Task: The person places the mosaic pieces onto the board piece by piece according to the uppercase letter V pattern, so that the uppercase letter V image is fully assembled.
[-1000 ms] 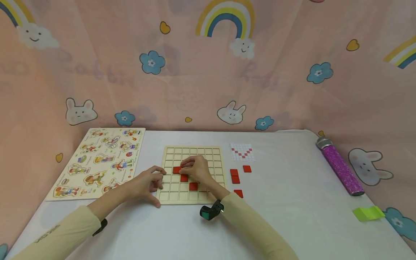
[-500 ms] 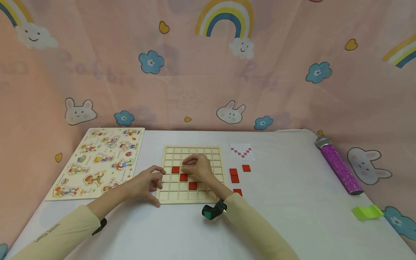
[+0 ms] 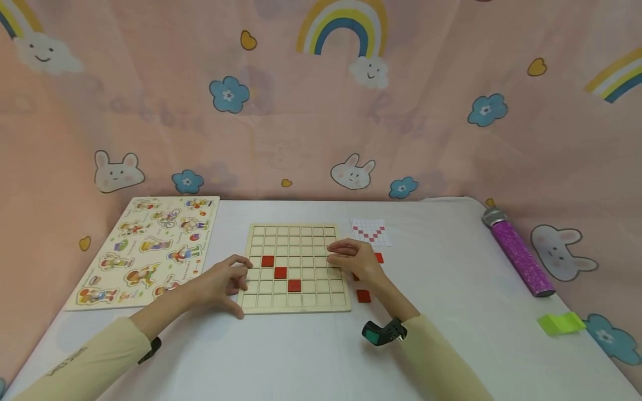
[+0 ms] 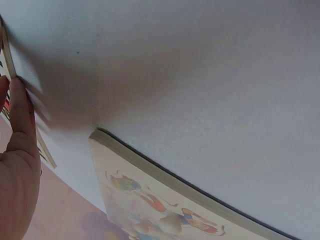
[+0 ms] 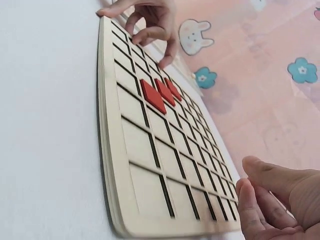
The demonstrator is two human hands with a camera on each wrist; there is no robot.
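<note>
The wooden grid board (image 3: 314, 309) lies flat, with three red tiles (image 3: 280, 273) in a slanting row in its cells. My left hand (image 3: 223, 285) touches the board's left edge, its thumb by the near left corner and its fingers spread along the side. Over the board's right edge hovers my right hand (image 3: 360, 263), thumb and fingertips close together. The right wrist view shows no tile between the fingers of that right hand (image 5: 280, 200). Loose red tiles (image 3: 364, 296) lie right of the board, some partly hidden by the right hand.
Behind the loose tiles is a small card (image 3: 371, 232) with a red V pattern. A picture puzzle board (image 3: 145, 253) lies at the left. Far right are a purple glitter microphone (image 3: 521, 257) and a green object (image 3: 561, 323). A pink patterned cloth hangs behind.
My right hand has moved right, from above the red tiles in the grid to the board's right edge. The left hand has stayed at the left edge.
</note>
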